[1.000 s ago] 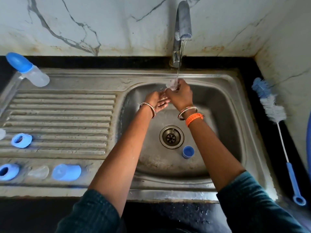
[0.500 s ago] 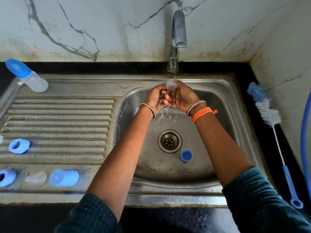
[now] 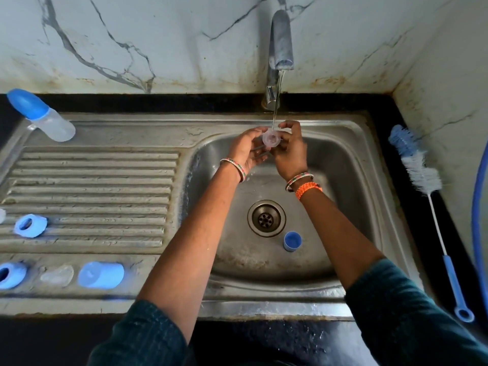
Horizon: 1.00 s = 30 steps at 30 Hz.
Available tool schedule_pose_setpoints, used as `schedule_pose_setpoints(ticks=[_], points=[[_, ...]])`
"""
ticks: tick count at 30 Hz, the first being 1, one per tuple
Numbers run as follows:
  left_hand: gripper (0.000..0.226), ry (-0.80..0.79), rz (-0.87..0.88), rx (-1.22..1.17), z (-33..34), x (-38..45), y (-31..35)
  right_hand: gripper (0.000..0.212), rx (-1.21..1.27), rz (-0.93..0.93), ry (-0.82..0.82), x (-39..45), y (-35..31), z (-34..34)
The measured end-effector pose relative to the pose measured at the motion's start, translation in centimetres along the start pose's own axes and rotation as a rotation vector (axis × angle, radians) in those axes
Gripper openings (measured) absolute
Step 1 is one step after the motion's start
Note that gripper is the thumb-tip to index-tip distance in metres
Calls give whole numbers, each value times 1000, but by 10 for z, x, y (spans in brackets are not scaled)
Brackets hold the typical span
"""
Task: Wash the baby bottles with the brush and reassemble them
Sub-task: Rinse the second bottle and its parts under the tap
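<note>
— While the water runs thin from the tap (image 3: 282,40), what is in the hands?

— A clear teat (image 3: 271,136), right under the stream at the twelve o'clock edge of the sink (image 3: 343,165). The left hand (image 3: 247,151) cups it from the nine o'clock side with curled fingers. The right hand (image 3: 289,150) pinches it from three o'clock. Each hand's grip is closed on the teat.

— Any change from half a second ago?

— Yes. Then the hands were pressed close together and the teat barely showed between them. Now they have parted a little, and its round open base is turned toward the camera. A second ago the left palm lay flat and open beneath.

— Where is the rest?

— A small blue cap (image 3: 292,241) sits in the basin just at four o'clock of the drain (image 3: 266,218); it has not moved. On the ribbed drainboard (image 3: 92,196), an assembled bottle (image 3: 42,114) with a blue top lies at the far left corner. Toward eight o'clock lie a blue ring (image 3: 30,225), a second ring (image 3: 10,275), a clear teat (image 3: 56,275) and a blue cover (image 3: 101,275) on its side. All are where they were.

— And the brush?

— The brush (image 3: 425,196) lies on the black table (image 3: 396,133) at three o'clock of the sink, bristles far, handle near, untouched.
</note>
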<state>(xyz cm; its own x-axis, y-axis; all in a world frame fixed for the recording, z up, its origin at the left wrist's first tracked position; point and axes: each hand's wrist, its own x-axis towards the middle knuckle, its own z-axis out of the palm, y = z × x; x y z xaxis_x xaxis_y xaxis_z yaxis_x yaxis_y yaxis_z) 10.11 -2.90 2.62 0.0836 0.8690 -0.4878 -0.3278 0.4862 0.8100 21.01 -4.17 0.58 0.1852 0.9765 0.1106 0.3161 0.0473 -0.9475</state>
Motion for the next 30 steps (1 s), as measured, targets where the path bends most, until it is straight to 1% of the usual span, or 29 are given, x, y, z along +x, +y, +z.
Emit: schedule_pose_setpoints(ticks=[2, 4, 5, 7, 9, 10, 11, 13, 15, 16, 18, 19, 21, 22, 23, 24, 26, 27, 28, 29, 30], points=[[19, 23, -18, -1, -1, 0, -4, 52, -14, -9, 1, -3, 2, 3], [21, 24, 14, -15, -3, -2, -5, 52, -26, -23, 16, -1, 0, 6], [23, 31, 61, -1, -4, -1, -7, 51, -37, -26, 19, 0, -1, 7], [27, 67, 221, 69, -4, 0, -9, 49, -48, -19, 11, 1, -3, 8], [27, 122, 373, 156, -5, 1, -9, 43, -17, 11, 3, 0, -5, 7], [25, 139, 410, 207, -5, 2, -8, 40, 6, 25, -1, 0, -5, 5], [23, 143, 397, 248, -4, 2, -7, 38, 7, 19, -2, 0, -5, 4], [17, 78, 245, 257, 2, -3, -5, 35, 3, -32, -5, -1, -5, -2], [13, 1, 108, 195, 7, -6, -5, 30, 6, -64, -9, -1, -3, -9], [16, -6, 82, 144, 7, -7, -6, 24, 0, -65, -15, 0, -3, -10], [29, -15, 74, 67, 8, -7, -7, 11, -56, -59, -25, 3, -6, -16], [37, -21, 81, 69, 8, -6, -7, 22, -114, -70, -25, 5, -9, -18], [51, -42, 104, 98, 10, -9, -9, 51, -279, -100, -39, 10, -13, -22], [53, -45, 122, 103, 11, -12, -9, 58, -328, -91, -60, 11, -15, -22], [53, -32, 146, 115, 11, -12, -10, 59, -349, -81, -79, 13, -16, -22], [56, -11, 169, 141, 11, -12, -11, 53, -353, -77, -94, 15, -15, -22], [69, -5, 160, 192, 7, -8, -11, 29, -319, -75, -120, 18, -14, -20], [80, -27, 107, 170, 3, -3, -10, 16, -293, -83, -130, 18, -13, -19], [88, -67, 38, 111, 0, -1, -8, 8, -281, -103, -144, 17, -14, -19], [92, -107, -24, 37, -4, 2, -7, 13, -276, -130, -150, 14, -16, -19], [89, -138, -63, -18, -6, 2, -5, 18, -273, -144, -156, 13, -18, -19]])
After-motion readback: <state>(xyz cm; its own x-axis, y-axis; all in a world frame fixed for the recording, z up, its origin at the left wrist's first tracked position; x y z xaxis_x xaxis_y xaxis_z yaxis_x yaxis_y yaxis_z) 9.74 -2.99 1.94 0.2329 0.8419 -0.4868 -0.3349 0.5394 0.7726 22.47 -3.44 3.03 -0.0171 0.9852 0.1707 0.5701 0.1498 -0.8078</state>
